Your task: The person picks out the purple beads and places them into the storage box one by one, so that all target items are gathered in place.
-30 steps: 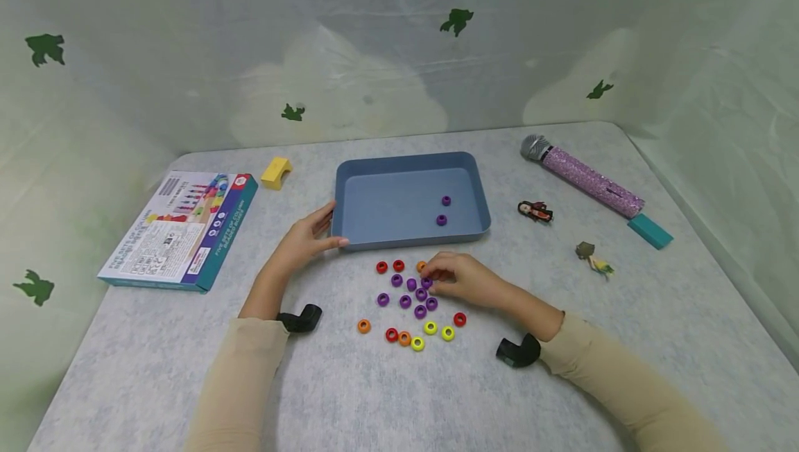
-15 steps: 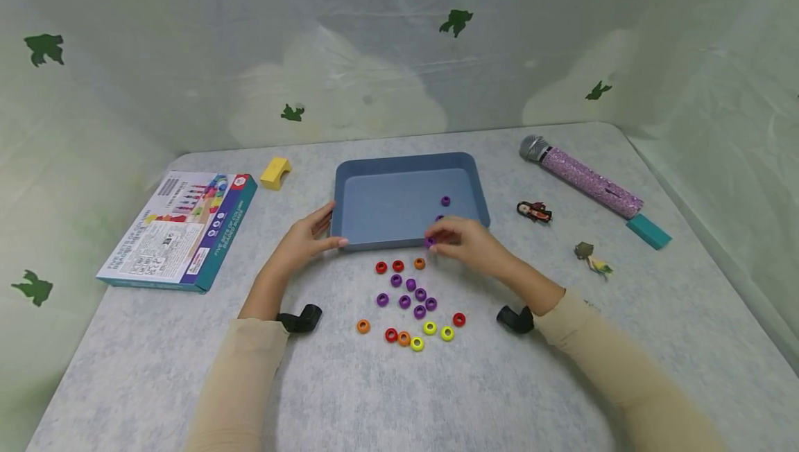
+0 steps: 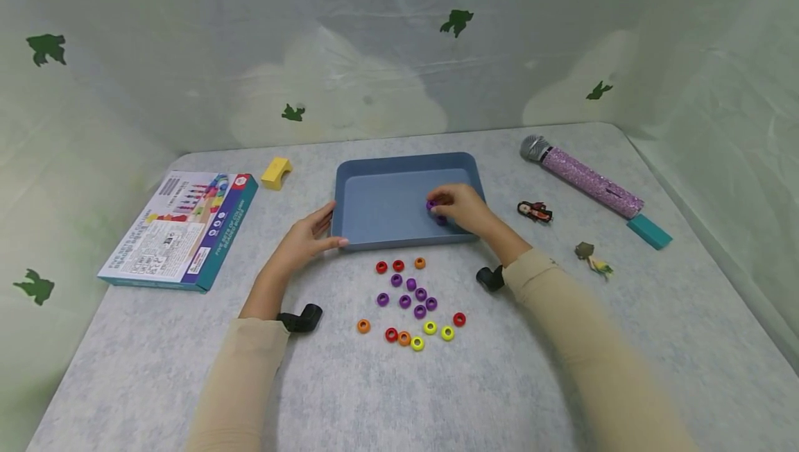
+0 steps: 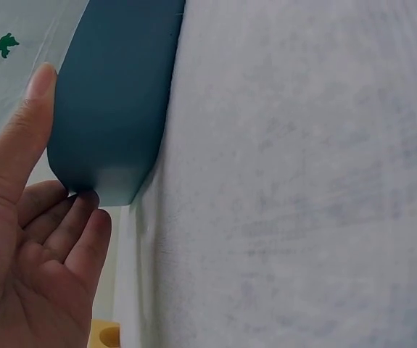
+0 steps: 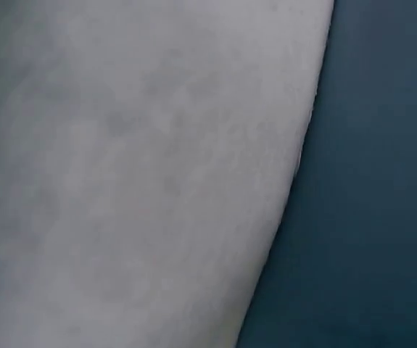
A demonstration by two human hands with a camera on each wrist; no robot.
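Note:
My left hand [image 3: 304, 238] rests at the near left corner of a blue-grey tray [image 3: 374, 238], thumb along the front rim. In the left wrist view its fingertips touch the end wall of the tray [image 4: 114, 109]. Over the right part of the tray, my right hand [image 3: 460, 208] pinches a purple bead [image 3: 431, 205]. Another purple bead [image 3: 441, 220] lies just below those fingers on the tray floor. On the table in front are several purple beads [image 3: 405, 301], along with red beads [image 3: 391, 335], orange beads [image 3: 363, 326] and yellow beads [image 3: 447, 333].
A flat toy box [image 3: 177, 230] lies at the left, and a yellow arch block [image 3: 276, 173] stands behind it. To the right are a glittery pink microphone [image 3: 587, 178], a teal block [image 3: 649, 231], a small doll figure [image 3: 535, 211] and another small figure [image 3: 593, 259].
My right hand picked up a purple bead from the group and carried it up over the front rim into the tray's right side. The left hand has stayed at the corner.

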